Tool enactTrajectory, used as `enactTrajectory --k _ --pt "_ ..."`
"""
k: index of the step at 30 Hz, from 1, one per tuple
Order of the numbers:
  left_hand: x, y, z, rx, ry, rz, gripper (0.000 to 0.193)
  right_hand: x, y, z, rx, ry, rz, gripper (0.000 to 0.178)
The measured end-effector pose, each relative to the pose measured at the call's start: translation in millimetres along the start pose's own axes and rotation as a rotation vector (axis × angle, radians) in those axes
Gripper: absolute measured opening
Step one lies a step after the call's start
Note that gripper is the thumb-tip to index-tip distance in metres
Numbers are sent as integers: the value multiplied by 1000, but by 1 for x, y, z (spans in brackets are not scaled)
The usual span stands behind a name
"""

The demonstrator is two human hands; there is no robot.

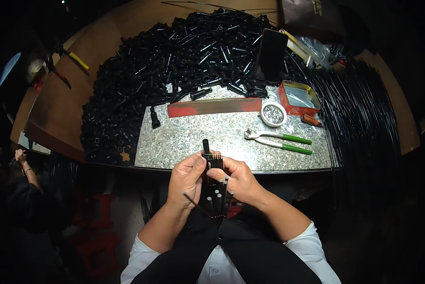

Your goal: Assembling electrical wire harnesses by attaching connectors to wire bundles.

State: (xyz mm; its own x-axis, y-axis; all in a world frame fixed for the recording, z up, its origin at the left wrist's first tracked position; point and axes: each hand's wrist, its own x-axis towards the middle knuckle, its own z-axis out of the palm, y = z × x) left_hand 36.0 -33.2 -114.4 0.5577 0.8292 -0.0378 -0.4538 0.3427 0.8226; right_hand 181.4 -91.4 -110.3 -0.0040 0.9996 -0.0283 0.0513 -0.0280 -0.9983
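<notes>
Close to my body, just past the front edge of the stone-topped board, both hands work on one black assembly. My left hand (187, 176) is closed, its thumb and fingers pinching a black tubular piece that looks like an umbrella runner (205, 146), held upright. From the other side my right hand (237, 179) grips a row of thin black umbrella ribs (215, 162) fanned around that tube. Rod ends with pale round tips (217, 195) hang below the hands. My fingers hide where the ribs meet the tube.
Green-handled pincers (288, 143), a white cup of small metal bits (273, 114), a red tin (288, 105) and a red-edged bar (214, 107) lie on the board (188, 137). Beyond is a heap of black tubes (174, 57). Long black rods (364, 104) overhang the right side.
</notes>
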Motion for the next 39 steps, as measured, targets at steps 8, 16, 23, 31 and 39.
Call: enactTrajectory --k 8,16,23,31,39 --pt "-5 -2 4 -24 47 52 39 0 -6 1 -114 -1 -51 23" --pt "-3 -3 4 -23 25 64 37 6 -6 1 -60 56 -159 24" --pt "-4 -5 3 -92 9 89 36 8 -5 -1 -8 18 -148 22" --pt "-9 -3 0 -47 43 101 37 17 2 -1 67 -114 -92 22" --pt "-16 6 9 -12 131 118 35 26 11 1 162 -234 -18 25"
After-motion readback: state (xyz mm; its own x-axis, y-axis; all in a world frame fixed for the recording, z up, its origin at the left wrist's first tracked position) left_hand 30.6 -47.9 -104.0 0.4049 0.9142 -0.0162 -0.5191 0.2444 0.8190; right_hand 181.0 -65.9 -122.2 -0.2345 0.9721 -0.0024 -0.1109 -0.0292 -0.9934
